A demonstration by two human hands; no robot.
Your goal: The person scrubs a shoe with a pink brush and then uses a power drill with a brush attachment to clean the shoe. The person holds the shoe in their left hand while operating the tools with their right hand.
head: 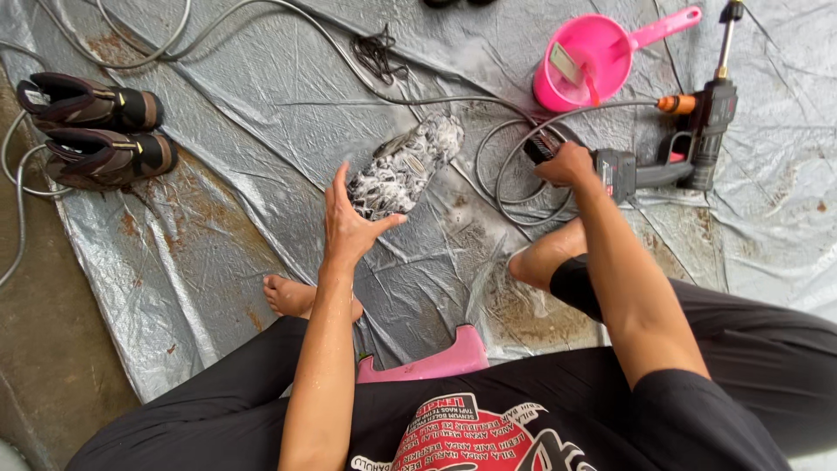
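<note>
Soapy shoe (404, 166) at frame centre, long axis running toward upper right; left hand (349, 228) spread wide against its heel; right hand (565, 164) grips a brush (540, 148).

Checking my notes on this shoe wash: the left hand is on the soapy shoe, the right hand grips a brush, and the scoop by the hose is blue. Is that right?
Not quite: the scoop is pink, not blue, as the head view shows. The rest holds: the left hand is at the soapy shoe, and the right hand grips a brush.
</note>
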